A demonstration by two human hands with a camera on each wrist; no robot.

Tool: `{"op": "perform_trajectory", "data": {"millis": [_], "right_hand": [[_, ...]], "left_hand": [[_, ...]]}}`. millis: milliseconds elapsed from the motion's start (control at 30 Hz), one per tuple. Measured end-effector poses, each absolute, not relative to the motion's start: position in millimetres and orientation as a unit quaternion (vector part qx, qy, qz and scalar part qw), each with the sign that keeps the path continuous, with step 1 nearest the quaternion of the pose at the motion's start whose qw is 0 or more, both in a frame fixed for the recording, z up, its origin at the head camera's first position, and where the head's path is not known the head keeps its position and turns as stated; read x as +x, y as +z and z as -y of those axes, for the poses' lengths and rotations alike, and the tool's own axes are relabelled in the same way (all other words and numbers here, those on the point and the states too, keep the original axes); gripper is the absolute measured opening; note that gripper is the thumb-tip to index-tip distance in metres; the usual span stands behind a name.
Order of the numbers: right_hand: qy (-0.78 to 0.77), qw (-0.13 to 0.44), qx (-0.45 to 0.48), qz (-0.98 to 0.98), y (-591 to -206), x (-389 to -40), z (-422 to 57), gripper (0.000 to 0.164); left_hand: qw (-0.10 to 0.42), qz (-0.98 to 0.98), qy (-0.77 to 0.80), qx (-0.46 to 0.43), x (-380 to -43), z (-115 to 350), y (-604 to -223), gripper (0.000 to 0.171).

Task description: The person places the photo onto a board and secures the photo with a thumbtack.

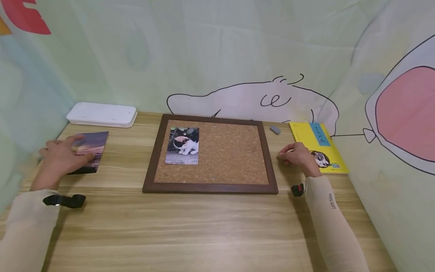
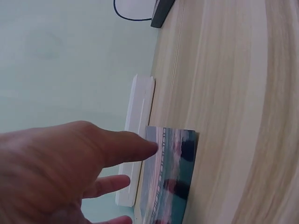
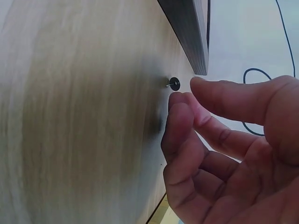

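Observation:
On the left in the head view, my left hand (image 1: 64, 156) is spread over a photo of a purple-pink sky (image 1: 100, 141). The left wrist view has its thumb extended just above the photo (image 2: 161, 175), fingers apart. My right hand (image 1: 295, 155) is low over the table, right of a brown-framed cork board (image 1: 234, 155). In the right wrist view, a thumbtack (image 3: 174, 84) with a dark round head sits just beyond the loosely bent fingertips; thumb and index finger stand apart. A cat photo (image 1: 183, 147) is on the board's left half, with a small tack near its top.
Behind the left hand, a white case (image 1: 102, 114) stands against the fabric wall. A yellow booklet (image 1: 310, 136) lies beside the right hand, and a small grey eraser-like block (image 1: 275, 130) is near the board's back right corner. Bare wooden table (image 1: 210, 226) lies in front.

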State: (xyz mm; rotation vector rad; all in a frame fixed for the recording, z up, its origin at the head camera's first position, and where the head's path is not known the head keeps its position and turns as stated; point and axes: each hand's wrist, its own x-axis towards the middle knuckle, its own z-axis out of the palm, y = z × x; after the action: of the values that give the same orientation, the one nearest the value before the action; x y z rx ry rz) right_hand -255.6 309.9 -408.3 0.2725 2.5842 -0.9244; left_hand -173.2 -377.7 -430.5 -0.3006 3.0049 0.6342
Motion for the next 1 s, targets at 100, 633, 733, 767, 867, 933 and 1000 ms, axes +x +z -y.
{"op": "perform_trajectory", "data": {"millis": [100, 633, 733, 767, 867, 933, 1000], "right_hand": [[-0.328, 0.192, 0.095, -0.92, -410.2, -257.5, -309.8, 0.028], [-0.308, 0.193, 0.129, -0.923, -410.8, -259.4, -300.4, 0.024], [-0.305, 0.192, 0.132, -0.924, -411.1, -259.7, -300.1, 0.022], [-0.306, 0.192, 0.132, -0.923, -410.7, -259.5, -299.9, 0.023], [-0.307, 0.191, 0.135, -0.922, -410.2, -259.1, -299.6, 0.024], [-0.311, 0.19, 0.138, -0.921, -410.0, -259.3, -299.5, 0.025], [-0.315, 0.189, 0.14, -0.919, -409.5, -259.2, -299.0, 0.026]], "left_hand": [[0.056, -0.973, 0.2, -0.1, -172.8, 375.3, -428.9, 0.085], [0.081, -0.967, 0.216, -0.105, -177.1, 375.4, -431.7, 0.091], [0.065, -0.967, 0.217, -0.114, -177.7, 376.9, -434.5, 0.087], [0.058, -0.968, 0.213, -0.116, -177.7, 377.1, -435.3, 0.085], [0.035, -0.97, 0.207, -0.122, -176.8, 376.9, -435.6, 0.076], [0.026, -0.969, 0.211, -0.126, -175.9, 376.1, -434.5, 0.072], [0.018, -0.965, 0.223, -0.136, -174.8, 375.2, -432.8, 0.066]]}}
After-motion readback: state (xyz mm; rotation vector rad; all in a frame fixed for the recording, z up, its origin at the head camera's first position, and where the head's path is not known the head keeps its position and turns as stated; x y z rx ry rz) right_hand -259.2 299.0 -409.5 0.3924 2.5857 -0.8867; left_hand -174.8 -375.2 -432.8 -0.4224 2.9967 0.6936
